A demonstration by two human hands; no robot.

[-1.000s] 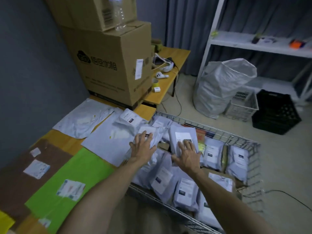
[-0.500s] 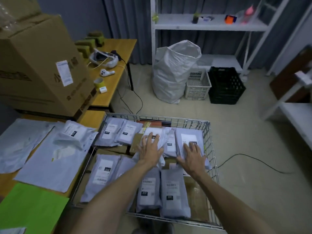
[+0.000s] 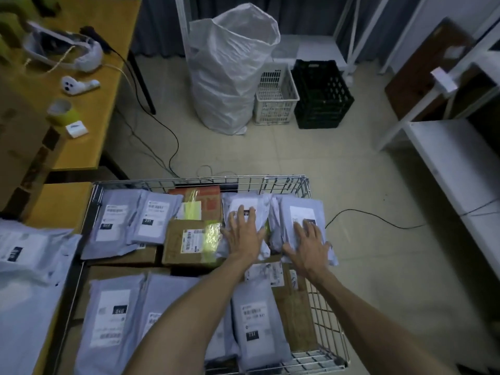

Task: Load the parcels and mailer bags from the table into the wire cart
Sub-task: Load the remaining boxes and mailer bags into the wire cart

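Observation:
The wire cart [image 3: 319,301] stands in front of me, filled with several grey mailer bags and cardboard parcels. My left hand [image 3: 243,235] lies flat, fingers spread, on a grey mailer bag [image 3: 259,205] at the cart's far side. My right hand [image 3: 308,243] presses flat on a second grey mailer bag [image 3: 303,209] in the far right corner. A taped cardboard parcel [image 3: 189,240] sits just left of my left hand. More grey mailer bags [image 3: 24,261] lie on the table [image 3: 62,201] at the left.
A big white woven sack [image 3: 230,69], a white basket [image 3: 274,96] and a black crate [image 3: 320,96] stand on the floor beyond the cart. A wooden desk [image 3: 97,109] with a headset, controller and tape roll is far left. White shelving [image 3: 443,155] is at the right. Cables cross the floor.
My view has swung right and down, away from the table toward the cart. Both hands moved with the two mailer bags to the cart's far right side and now press them down.

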